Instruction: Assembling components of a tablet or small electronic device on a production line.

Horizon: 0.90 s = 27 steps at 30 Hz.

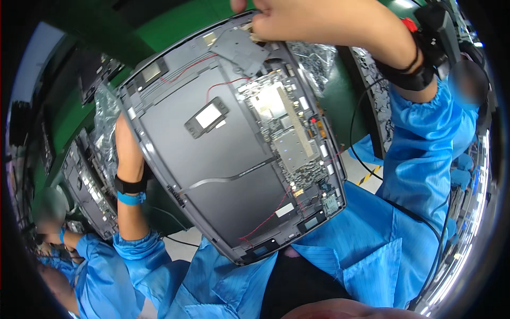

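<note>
The chassis (pixel 239 143) fills mid-frame, probably light and stiff, its bare board (pixel 295 149) fragile — best held by the rim. Left hand (pixel 126 139) at its left edge, right hand (pixel 279 20) curled at its top — I can't tell either grip.

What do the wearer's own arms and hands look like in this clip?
Shiny blue sleeves, the right one and left one, end in gathered cuffs. The right hand shows no glove; a broad black band circles that arm. The left hand, partly hidden, has black and blue wristbands.
</note>
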Available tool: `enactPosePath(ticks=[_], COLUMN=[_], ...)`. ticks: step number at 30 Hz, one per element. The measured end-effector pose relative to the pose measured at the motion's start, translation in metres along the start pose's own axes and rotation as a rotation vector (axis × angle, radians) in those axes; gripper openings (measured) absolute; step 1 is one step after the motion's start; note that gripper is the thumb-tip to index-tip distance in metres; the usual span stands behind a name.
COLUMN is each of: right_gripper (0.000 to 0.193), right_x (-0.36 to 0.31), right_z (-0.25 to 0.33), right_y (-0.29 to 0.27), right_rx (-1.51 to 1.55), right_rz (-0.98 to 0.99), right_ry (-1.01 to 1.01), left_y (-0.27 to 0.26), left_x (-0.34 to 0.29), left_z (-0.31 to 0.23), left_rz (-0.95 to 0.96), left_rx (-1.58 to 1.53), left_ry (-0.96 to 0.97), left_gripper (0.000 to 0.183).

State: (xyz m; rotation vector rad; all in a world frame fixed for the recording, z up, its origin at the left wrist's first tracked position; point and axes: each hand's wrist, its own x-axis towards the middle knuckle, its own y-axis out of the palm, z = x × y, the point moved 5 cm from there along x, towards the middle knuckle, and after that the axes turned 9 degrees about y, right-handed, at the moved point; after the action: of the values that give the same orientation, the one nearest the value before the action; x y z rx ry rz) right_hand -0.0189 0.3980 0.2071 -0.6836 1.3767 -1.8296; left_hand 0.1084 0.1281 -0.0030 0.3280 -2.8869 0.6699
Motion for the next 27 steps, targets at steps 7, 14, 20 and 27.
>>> enactPosePath(ticks=[7, 14, 20, 27], right_gripper=[0.027, 0.005, 0.014, 0.007], right_x=[-0.018, 0.000, -0.001, -0.011], right_z=[0.034, 0.060, 0.093, 0.067], right_y=[-0.018, -0.014, -0.011, -0.014], right_rx=[-0.177, 0.468, 0.365, 0.552], right_rz=[-0.272, -0.416, -0.376, -0.456], right_ry=[0.182, -0.484, -0.345, -0.317], left_y=[-0.025, -0.046, -0.011, -0.004], left_x=[0.002, -0.025, -0.012, 0.007], left_z=[-0.069, -0.177, -0.247, -0.260], left_rz=[-0.151, -0.373, -0.341, -0.245], left_rx=[0.462, 0.454, 0.783, 0.590], left_ry=[0.019, 0.301, 0.881, 0.712], left_gripper=[0.012, 0.008, 0.021, 0.020])
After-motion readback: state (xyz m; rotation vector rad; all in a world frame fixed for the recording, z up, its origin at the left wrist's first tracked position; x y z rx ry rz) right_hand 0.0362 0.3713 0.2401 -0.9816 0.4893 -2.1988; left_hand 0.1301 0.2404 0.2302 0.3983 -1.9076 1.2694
